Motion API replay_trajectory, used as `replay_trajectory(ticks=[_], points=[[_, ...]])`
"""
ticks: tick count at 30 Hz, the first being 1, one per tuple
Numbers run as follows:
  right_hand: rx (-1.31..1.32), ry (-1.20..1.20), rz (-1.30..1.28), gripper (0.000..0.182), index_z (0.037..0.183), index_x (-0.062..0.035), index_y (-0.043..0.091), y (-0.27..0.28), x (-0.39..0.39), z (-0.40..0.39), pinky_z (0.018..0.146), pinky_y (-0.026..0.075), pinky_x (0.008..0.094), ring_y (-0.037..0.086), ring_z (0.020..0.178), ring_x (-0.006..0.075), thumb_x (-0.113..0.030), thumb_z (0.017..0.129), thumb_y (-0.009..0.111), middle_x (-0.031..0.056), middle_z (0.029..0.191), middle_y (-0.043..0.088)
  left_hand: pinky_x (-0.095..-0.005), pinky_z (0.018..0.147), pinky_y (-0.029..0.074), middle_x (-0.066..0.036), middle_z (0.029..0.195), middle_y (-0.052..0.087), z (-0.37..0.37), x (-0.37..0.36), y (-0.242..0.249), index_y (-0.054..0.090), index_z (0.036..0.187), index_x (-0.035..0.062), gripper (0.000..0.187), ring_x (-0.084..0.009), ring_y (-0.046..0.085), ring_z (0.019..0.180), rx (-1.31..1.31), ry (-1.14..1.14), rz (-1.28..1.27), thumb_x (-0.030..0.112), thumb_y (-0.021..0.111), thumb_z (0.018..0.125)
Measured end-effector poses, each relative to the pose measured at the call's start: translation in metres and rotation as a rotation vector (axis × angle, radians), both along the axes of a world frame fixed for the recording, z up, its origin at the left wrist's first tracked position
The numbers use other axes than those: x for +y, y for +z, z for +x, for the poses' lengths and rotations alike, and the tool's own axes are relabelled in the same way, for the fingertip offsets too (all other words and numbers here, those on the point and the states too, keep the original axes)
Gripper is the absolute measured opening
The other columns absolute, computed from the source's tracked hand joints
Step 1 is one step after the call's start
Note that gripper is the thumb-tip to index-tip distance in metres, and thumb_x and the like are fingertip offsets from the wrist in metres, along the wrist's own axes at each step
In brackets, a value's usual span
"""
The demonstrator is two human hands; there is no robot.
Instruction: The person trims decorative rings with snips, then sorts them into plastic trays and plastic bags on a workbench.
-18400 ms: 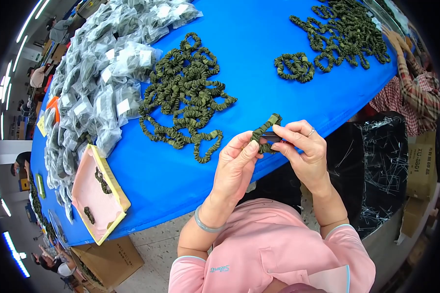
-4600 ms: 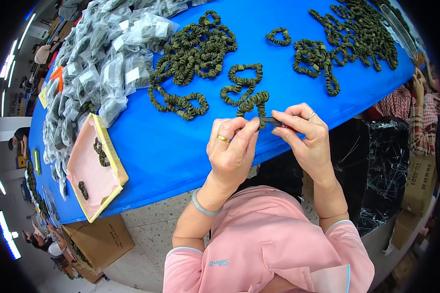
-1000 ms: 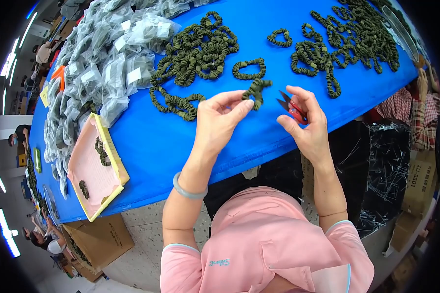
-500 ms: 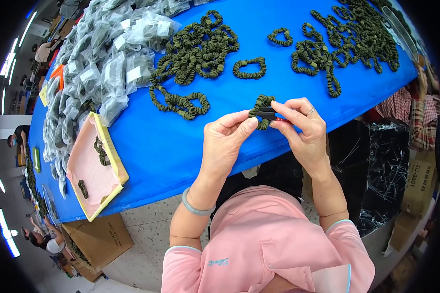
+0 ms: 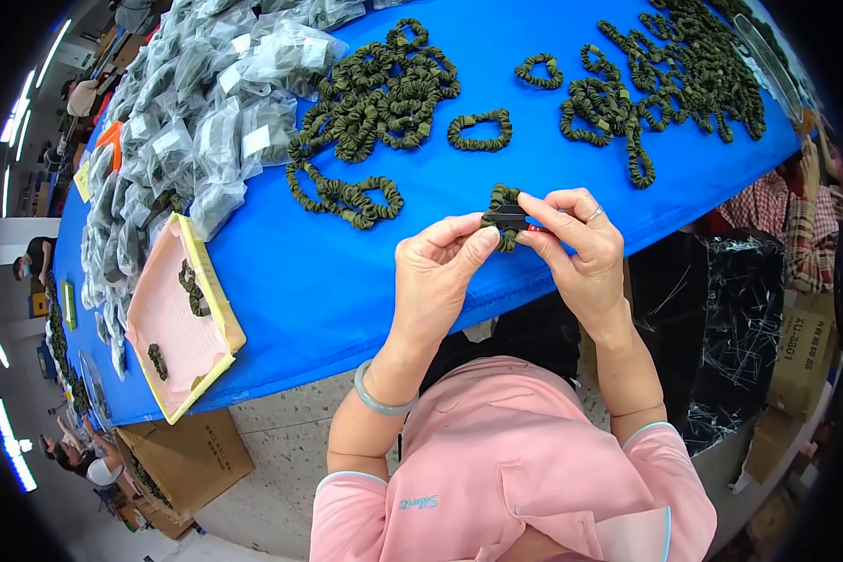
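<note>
My left hand pinches a dark green scrunchie between thumb and fingertips, over the near edge of the blue table. In my right hand, thumb and forefinger close on small black thread snips with a bit of red near the grip. The snips lie across the middle of the scrunchie, their tips right at my left fingertips. Gathered fabric shows above and below the snips. A single scrunchie lies flat just beyond my hands, near a large heap of scrunchies.
Filled clear plastic bags pile up on the left of the blue table. A pink-lined tray with a yellow rim holds a few scrunchies. More scrunchies spread at the far right. A black bin with thread scraps stands below, near a person's plaid sleeve.
The snips have turned slightly and lie more level across the scrunchie. My left hand has shifted a little to the right; both hands keep their grips.
</note>
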State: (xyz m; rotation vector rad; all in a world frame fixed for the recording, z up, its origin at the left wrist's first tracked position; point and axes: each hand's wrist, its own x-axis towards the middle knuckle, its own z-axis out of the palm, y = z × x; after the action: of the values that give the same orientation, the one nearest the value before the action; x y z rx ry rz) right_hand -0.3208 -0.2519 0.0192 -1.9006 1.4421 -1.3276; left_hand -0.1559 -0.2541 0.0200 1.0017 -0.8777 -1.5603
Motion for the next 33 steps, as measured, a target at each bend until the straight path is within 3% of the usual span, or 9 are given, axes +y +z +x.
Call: replay_trajectory(ticks=[6, 10, 16, 20, 26, 30, 33], points=[[-0.157, -0.033, 0.059, 0.023, 0.098, -0.0042, 0.070, 0.006, -0.004, 0.001, 0.050, 0.036, 0.0196, 0.045, 0.058, 0.0077, 0.000, 0.075, 0.072, 0.0024, 0.080, 0.058, -0.0200, 0.070, 0.048, -0.009, 0.091, 0.067, -0.001, 0.000, 0.000, 0.066, 0.104, -0.0009, 0.024, -0.0112, 0.059, 0.079, 0.027, 0.012, 0.041, 0.001, 0.069, 0.080], [-0.433, 0.146, 0.526, 0.008, 0.087, -0.0023, 0.067, 0.007, -0.010, -0.007, 0.050, 0.034, 0.0177, 0.042, 0.055, 0.0058, -0.006, 0.080, 0.070, -0.0016, 0.067, 0.054, -0.0267, 0.076, 0.042, -0.005, 0.090, 0.067, -0.005, -0.003, -0.007, 0.066, 0.101, 0.0057, 0.029, -0.0142, 0.055, 0.081, -0.930, 0.154, -0.820, 0.004, 0.074, 0.074], [-0.733, 0.208, 0.481, 0.008, 0.082, -0.0034, 0.063, 0.004, -0.014, 0.007, 0.051, 0.032, 0.0164, 0.039, 0.054, 0.0044, -0.009, 0.084, 0.067, -0.0051, 0.058, 0.048, -0.0290, 0.075, 0.045, -0.005, 0.088, 0.064, -0.010, 0.002, 0.002, 0.068, 0.092, 0.0076, 0.026, -0.0173, 0.053, 0.082, -0.961, 0.101, -0.737, 0.002, 0.076, 0.067], [-1.018, 0.343, 0.636, 0.009, 0.088, -0.0020, 0.063, 0.002, -0.014, 0.000, 0.053, 0.034, 0.0164, 0.041, 0.057, 0.0042, -0.010, 0.085, 0.066, -0.0036, 0.062, 0.051, -0.0295, 0.079, 0.037, -0.004, 0.096, 0.063, -0.003, -0.002, -0.003, 0.069, 0.085, 0.0115, 0.022, -0.0168, 0.050, 0.078, -0.760, 0.047, -0.579, 0.006, 0.076, 0.065], [-0.644, 0.243, 0.445, 0.015, 0.094, -0.0025, 0.063, 0.003, -0.014, 0.005, 0.056, 0.036, 0.0169, 0.044, 0.061, 0.0056, -0.011, 0.083, 0.069, -0.0016, 0.070, 0.054, -0.0286, 0.076, 0.044, -0.008, 0.103, 0.058, 0.002, -0.003, -0.004, 0.069, 0.085, 0.0084, 0.025, -0.0193, 0.053, 0.084, -0.648, 0.106, -0.562, 0.002, 0.078, 0.063], [-0.448, 0.078, 0.244, 0.025, 0.101, -0.0037, 0.066, 0.015, 0.001, 0.008, 0.057, 0.039, 0.0187, 0.046, 0.063, 0.0082, -0.009, 0.078, 0.073, 0.0014, 0.081, 0.057, -0.0312, 0.080, 0.038, -0.005, 0.101, 0.061, 0.000, -0.003, -0.005, 0.068, 0.080, 0.0117, 0.022, -0.0182, 0.051, 0.079, -0.860, 0.337, -0.703, 0.005, 0.076, 0.061], [-0.271, 0.064, 0.158, 0.029, 0.103, -0.0047, 0.067, 0.016, 0.007, 0.004, 0.057, 0.039, 0.0198, 0.046, 0.063, 0.0093, -0.007, 0.075, 0.074, 0.0025, 0.084, 0.058, -0.0315, 0.080, 0.038, -0.005, 0.101, 0.061, -0.001, -0.003, -0.003, 0.068, 0.082, 0.0118, 0.024, -0.0180, 0.051, 0.080, -0.922, 0.369, -0.738, 0.005, 0.076, 0.060]])
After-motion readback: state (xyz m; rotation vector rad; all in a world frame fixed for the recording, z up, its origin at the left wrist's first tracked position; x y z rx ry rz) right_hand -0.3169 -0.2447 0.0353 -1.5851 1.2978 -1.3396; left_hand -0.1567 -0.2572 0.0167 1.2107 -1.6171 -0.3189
